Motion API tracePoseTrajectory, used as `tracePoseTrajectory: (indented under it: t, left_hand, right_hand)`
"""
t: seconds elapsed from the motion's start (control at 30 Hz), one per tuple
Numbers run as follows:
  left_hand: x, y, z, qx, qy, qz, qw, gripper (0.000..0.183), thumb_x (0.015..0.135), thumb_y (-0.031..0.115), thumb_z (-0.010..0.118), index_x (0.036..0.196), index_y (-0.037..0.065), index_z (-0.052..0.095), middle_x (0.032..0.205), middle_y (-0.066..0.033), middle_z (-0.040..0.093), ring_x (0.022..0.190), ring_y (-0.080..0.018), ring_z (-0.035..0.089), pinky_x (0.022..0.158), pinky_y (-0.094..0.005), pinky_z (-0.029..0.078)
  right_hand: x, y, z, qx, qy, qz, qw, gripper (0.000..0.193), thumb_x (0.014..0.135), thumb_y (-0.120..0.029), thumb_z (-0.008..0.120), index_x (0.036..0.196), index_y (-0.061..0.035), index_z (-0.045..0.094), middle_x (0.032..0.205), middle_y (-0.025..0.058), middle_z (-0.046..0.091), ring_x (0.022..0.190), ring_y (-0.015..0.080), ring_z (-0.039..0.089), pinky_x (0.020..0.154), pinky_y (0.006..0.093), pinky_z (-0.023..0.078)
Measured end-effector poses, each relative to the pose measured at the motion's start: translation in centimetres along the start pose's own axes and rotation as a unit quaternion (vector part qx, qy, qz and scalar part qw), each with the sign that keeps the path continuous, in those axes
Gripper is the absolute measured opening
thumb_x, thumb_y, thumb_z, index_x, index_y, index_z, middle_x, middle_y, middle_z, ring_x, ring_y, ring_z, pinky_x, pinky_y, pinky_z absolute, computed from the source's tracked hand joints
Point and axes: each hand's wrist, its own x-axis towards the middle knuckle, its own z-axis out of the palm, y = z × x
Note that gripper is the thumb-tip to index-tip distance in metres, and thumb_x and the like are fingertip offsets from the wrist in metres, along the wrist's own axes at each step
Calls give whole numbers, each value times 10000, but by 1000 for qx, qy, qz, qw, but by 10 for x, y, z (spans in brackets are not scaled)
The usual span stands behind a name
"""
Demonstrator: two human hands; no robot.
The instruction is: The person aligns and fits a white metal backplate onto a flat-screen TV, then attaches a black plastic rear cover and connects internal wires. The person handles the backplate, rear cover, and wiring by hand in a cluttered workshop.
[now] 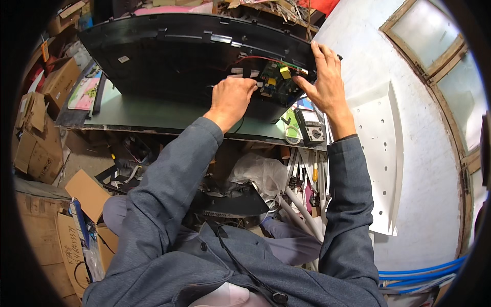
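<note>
A large black flat-screen TV panel (169, 66) stands tilted on the bench, its back side facing me. Near its right end sits a green circuit board (279, 82) with yellow parts, and red and green wires run above it. My left hand (232, 100) is closed in a pinch at the board's left edge, by a pale connector or cable; what its fingertips hold is hidden. With fingers over the top right corner of the panel, my right hand (327, 77) grips it, its thumb lying on the back beside the board.
On the bench's right end lie a dial multimeter (311, 127) and a roll of clear tape (292, 134). Cardboard boxes (36, 143) crowd the left. Below are a plastic bag (260, 171) and a black part (230, 202). A white perforated sheet (378, 158) leans against the right wall.
</note>
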Motion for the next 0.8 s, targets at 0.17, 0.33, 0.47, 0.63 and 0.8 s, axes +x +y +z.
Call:
tracePoseTrajectory:
  t: [0.17,0.33,0.47,0.63,0.8]
  left_hand:
    - [5,1,5,18,-2,6,1000,162,940,260,724,1004,126,790,901,-103,755,838,-341,723,723,-448,584]
    - [9,0,8,39,3,23,999,161,940,251,719,981,107,780,882,-103,751,828,-338,723,719,-449,582]
    - [9,1,9,65,18,47,997,147,933,237,718,930,97,760,841,-100,737,806,-334,717,701,-453,575]
    - [11,-1,9,80,5,59,995,139,929,233,716,905,99,747,825,-94,731,795,-328,712,689,-452,572]
    - [11,-1,10,95,6,64,993,144,930,238,714,904,99,745,819,-93,729,787,-328,715,679,-448,574]
  right_hand:
    - [0,0,2,0,4,1,1000,957,748,-281,897,1560,-87,431,1500,175,479,1395,424,437,1146,488,441]
    - [0,-1,2,4,4,9,1000,965,743,-279,902,1563,-93,429,1498,168,480,1396,424,435,1149,490,441]
    - [-1,-1,3,4,11,8,1000,966,738,-277,904,1561,-92,432,1495,164,483,1393,419,438,1148,493,443]
    - [-1,-1,5,6,16,7,1000,954,734,-268,905,1551,-89,447,1492,163,485,1390,416,442,1138,493,450]
    - [-1,-1,4,10,15,10,1000,948,734,-266,905,1549,-88,452,1487,167,488,1389,419,442,1130,498,454]
